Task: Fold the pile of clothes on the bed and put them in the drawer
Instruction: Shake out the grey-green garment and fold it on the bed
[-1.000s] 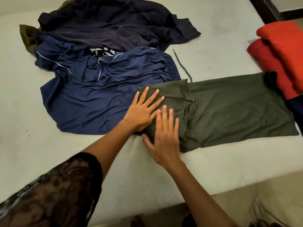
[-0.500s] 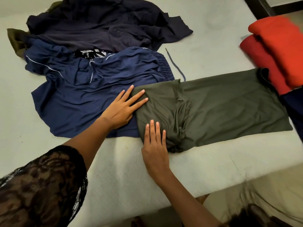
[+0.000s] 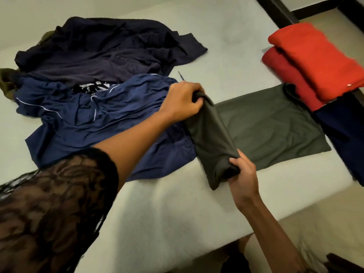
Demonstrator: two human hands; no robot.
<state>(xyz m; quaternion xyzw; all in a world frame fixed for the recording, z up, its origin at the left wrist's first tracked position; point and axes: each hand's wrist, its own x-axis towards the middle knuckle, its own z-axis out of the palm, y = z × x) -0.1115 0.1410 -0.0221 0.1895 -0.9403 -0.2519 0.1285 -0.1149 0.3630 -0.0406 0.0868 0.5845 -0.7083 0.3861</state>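
Gripped at its far corner by the left hand (image 3: 182, 101) and its near corner by the right hand (image 3: 243, 172), the olive garment (image 3: 266, 125) is raised at one end, seemingly so that end can be folded across the half left flat on the bed (image 3: 167, 209)

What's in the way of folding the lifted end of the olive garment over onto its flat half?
Nothing visible. The left hand and right hand grip the raised end of the olive garment, and its flat half is bare. The red folded stack lies beyond its far end; the blue clothes lie behind the fold.
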